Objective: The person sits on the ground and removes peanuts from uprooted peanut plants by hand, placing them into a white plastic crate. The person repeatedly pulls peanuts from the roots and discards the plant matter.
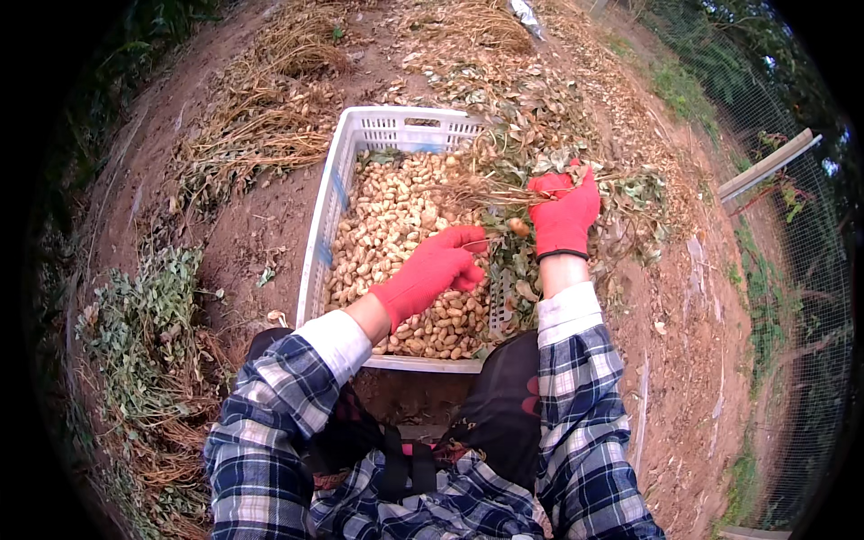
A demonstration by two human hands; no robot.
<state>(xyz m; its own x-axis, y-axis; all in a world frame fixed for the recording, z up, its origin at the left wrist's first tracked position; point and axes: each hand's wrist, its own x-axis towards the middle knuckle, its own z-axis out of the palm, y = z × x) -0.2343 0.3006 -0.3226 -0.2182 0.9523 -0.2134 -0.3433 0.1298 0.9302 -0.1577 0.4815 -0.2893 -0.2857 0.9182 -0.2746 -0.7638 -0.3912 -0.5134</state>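
Observation:
Before me stands a white slatted plastic crate [312,270], holding a broad heap of unshelled peanuts [388,223]. My right hand [565,206], in a red glove, grips a bunch of dried peanut plants [499,192] at the crate's right side. The bunch's roots point left over the peanuts, and a single peanut [518,227] hangs just left of the right wrist. My left hand [439,270], also red-gloved, is over the heap with curled fingers. Its fingertips are close to a thin stem below the roots; whether they pinch anything is hidden.
Pulled peanut plants lie in piles at the far left [270,135] and near left [148,337]. Leafy debris [533,115] covers the crate's right rim. Bare soil [675,378] and a wire mesh fence [817,283] with a light-coloured bar [769,165] are on the right.

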